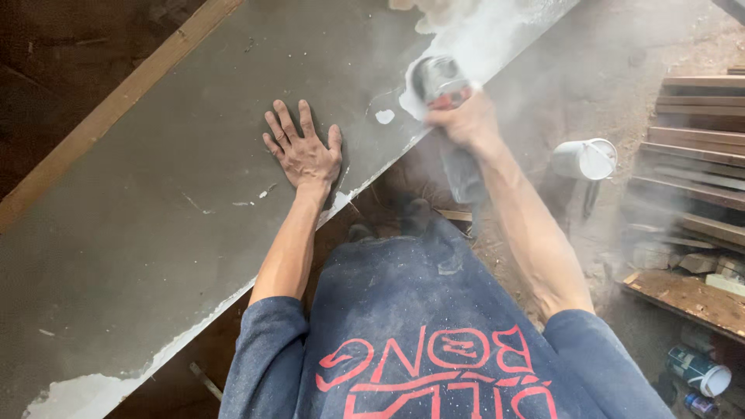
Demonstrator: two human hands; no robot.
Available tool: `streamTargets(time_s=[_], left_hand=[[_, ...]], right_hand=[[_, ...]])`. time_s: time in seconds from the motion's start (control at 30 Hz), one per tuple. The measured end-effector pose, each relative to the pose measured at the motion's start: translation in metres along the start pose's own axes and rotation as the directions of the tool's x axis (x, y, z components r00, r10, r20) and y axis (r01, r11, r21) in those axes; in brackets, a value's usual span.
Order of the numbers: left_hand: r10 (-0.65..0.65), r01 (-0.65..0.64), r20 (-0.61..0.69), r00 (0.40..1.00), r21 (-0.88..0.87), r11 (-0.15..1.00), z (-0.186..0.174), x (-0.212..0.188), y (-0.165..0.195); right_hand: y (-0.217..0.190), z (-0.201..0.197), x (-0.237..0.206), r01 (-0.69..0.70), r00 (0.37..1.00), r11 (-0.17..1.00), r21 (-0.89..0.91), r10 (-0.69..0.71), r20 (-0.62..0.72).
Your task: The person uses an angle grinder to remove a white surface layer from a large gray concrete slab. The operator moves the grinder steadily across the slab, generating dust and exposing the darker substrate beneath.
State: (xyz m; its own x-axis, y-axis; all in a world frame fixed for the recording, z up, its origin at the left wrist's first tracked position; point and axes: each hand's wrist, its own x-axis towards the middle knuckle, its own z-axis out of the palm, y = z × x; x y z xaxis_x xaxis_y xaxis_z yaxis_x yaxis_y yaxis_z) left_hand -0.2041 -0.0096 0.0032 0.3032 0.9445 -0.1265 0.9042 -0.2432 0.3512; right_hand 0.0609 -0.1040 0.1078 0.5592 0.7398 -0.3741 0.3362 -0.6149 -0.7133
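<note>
Gripping an angle grinder (439, 80), the right hand (464, 122) works the grey slab's (155, 209) far edge, its body running back toward the person. Left hand (305, 152) lies flat, fingers spread, on the slab nearby; dust probably hides the disc.

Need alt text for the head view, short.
Seen from above, a person's right hand grips a metal power grinder against the edge of a large grey flat panel, throwing white dust. The left hand lies flat on the panel, fingers spread. A white bucket stands nearby.
</note>
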Motion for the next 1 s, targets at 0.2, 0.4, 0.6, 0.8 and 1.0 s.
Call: streamTargets(time_s=[0.2,0.4,0.6,0.8,1.0], left_hand=[[0.052,-0.05,-0.074,0.996,0.034,0.998,-0.001,0.001,0.001],[-0.012,0.012,0.006,1.0,0.004,1.0,-0.001,0.0,0.001],[0.003,-0.003,-0.004,1.0,0.023,1.0,0.004,0.003,-0.003],[0.017,-0.017,-0.033,0.999,0.006,1.0,0.008,-0.003,-0.007],[0.007,-0.006,-0.061,0.998,0.012,1.0,0.007,-0.004,-0.005]], right_hand=[[-0.012,0.022,-0.003,-0.013,0.998,0.974,-0.227,0.025,0.05],[-0.022,0.009,0.012,-0.08,0.996,0.982,-0.169,0.084,0.017],[-0.032,0.036,0.005,-0.029,0.984,0.969,-0.247,0.07,0.162],[-0.027,0.023,0.041,-0.049,0.993,0.962,-0.268,0.076,0.092],[-0.023,-0.026,0.091,-0.011,0.999,0.982,-0.188,0.02,0.044]])
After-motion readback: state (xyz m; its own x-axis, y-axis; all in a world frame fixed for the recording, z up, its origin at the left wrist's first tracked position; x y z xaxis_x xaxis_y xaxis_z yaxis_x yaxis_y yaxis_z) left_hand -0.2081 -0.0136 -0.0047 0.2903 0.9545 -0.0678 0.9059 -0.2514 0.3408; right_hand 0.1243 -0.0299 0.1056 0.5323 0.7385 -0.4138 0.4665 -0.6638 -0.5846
